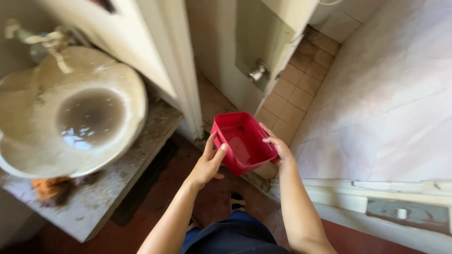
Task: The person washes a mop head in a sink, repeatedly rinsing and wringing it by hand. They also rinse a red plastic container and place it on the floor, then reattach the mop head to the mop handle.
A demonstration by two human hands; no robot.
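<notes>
I hold a red square plastic tub [243, 141] out in front of me with both hands. There is a little water in its bottom. My left hand [208, 162] grips its near left side, thumb on the rim. The right side rests in my right hand [278, 146], whose thumb lies over the rim. The tub hangs above the threshold of a doorway, tilted slightly away from me.
A round wash basin [42, 155] holding murky water sits on a stone counter [117, 174] at the left, with a tap [47, 40] above it. An open door [263, 42] with a metal knob [258, 72] leads to a tan tiled floor [301, 80]. A pale tiled wall [391, 94] fills the right.
</notes>
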